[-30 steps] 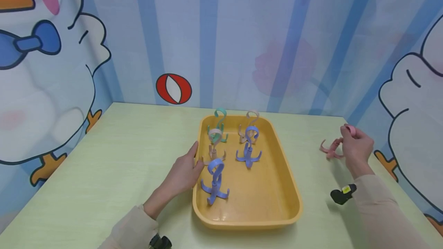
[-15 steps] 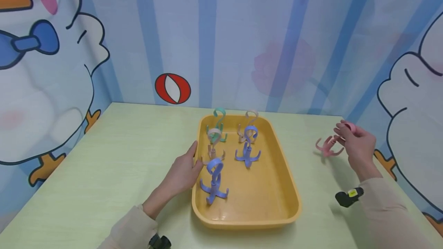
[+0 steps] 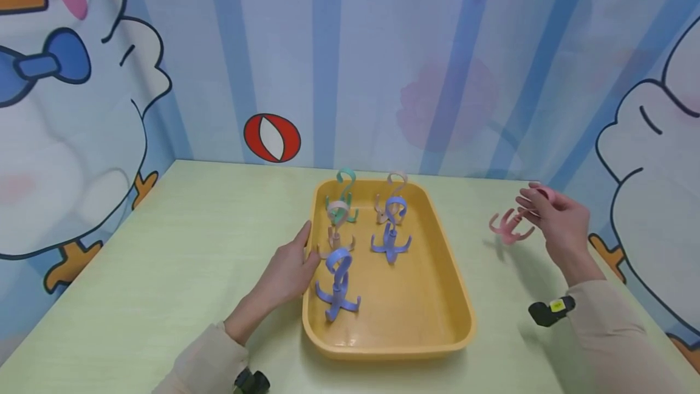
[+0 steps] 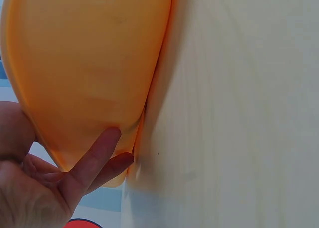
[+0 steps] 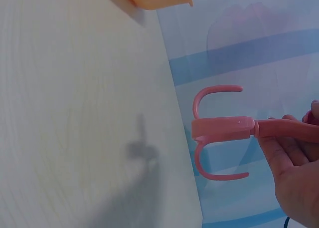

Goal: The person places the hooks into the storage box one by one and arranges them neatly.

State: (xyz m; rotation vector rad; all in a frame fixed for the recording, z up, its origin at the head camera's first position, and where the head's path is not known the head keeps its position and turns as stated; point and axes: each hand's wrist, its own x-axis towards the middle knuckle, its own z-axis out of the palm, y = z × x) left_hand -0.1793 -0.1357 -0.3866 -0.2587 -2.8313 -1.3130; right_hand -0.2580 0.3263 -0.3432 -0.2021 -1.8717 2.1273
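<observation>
My right hand [image 3: 566, 230] holds a pink multi-prong hook hanger [image 3: 510, 230] by its curled top, to the right of the yellow tray [image 3: 432, 352]. In the right wrist view the pronged end of the hanger [image 5: 224, 129] hangs clear of the table, its shadow below. My left hand [image 3: 287, 269] grips the tray's left side, thumb at the rim; in the left wrist view its fingers [image 4: 94, 160] lie along the outer wall. Inside the tray stand a green hanger [image 3: 346, 193], two pale pink hangers, one at the left [image 3: 336, 239], and two blue-purple hangers [image 3: 391, 245].
The tray rests on a pale green table [image 3: 219, 224]. Behind it hangs a blue striped cloth backdrop [image 3: 361, 78] with cartoon ducks at both sides. A black wrist device [image 3: 551, 311] sits on the right sleeve.
My right hand has lifted the pink hanger a little and carried it slightly left, its prongs swinging out toward the tray. The left hand and the tray have stayed in place.
</observation>
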